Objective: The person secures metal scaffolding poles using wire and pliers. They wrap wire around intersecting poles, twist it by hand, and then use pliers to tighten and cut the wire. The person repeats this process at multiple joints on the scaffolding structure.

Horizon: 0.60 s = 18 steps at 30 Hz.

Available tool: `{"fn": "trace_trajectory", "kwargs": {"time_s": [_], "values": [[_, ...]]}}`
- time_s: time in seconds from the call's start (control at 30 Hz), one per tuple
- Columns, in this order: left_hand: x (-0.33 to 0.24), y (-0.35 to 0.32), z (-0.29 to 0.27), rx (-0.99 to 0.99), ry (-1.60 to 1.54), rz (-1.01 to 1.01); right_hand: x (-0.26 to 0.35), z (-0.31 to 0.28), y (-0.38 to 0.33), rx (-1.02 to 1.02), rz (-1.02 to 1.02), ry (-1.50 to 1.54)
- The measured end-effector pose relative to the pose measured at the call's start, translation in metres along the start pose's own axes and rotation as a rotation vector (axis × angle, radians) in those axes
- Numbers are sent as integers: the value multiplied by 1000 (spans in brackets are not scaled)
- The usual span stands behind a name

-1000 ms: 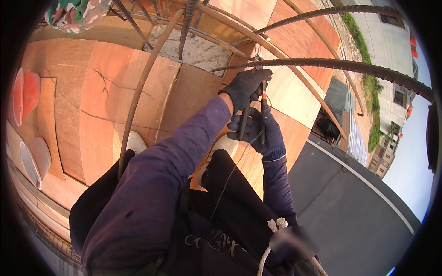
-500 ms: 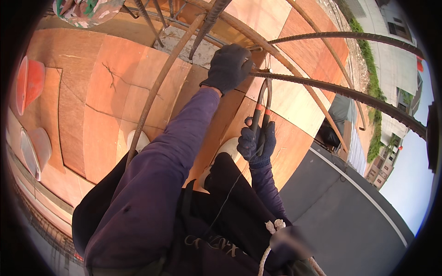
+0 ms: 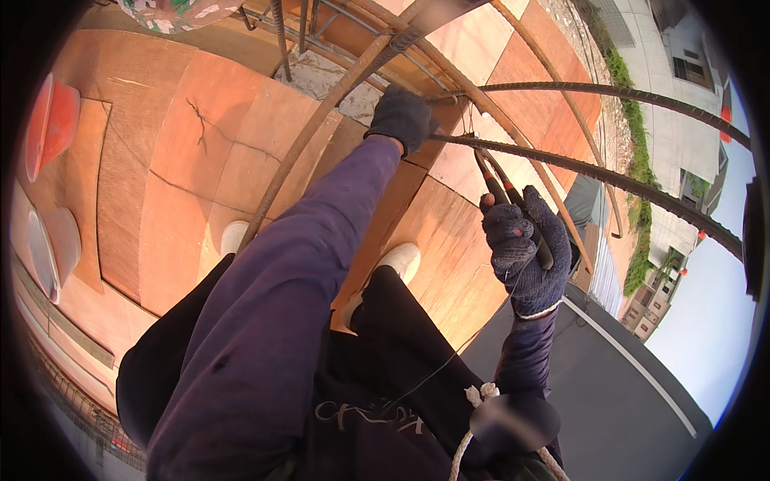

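Above the plywood deck point(image 3: 192, 184), the left hand point(image 3: 403, 116) has its grip clamped on a ribbed steel bar point(image 3: 577, 172), steadying it where it crosses a curved bar point(image 3: 321, 128). The right hand point(image 3: 525, 244) has its grip closed around dark-handled pincers point(image 3: 501, 192), jaws up at the crossing. Both gloves are knitted.

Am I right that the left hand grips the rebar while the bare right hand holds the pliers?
Not quite: the head view shows the right hand in a dark glove, not bare. It does hold the pliers, and the left hand grips the rebar.
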<state>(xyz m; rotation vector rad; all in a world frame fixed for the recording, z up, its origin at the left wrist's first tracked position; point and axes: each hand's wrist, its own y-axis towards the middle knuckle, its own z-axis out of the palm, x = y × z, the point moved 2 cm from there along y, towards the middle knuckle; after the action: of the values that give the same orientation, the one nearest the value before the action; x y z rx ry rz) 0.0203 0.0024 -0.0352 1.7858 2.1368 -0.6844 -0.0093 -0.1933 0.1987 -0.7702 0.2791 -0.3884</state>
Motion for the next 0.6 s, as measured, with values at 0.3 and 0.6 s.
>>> {"fn": "trace_trajectory", "kwargs": {"time_s": [0.3,0.6], "values": [[6,0,19,-127,-1,41,9,38,7,-29,-9,72],[-30,-52,-16,-570,-500,-246,-18,-37,6,274,44,202]]}}
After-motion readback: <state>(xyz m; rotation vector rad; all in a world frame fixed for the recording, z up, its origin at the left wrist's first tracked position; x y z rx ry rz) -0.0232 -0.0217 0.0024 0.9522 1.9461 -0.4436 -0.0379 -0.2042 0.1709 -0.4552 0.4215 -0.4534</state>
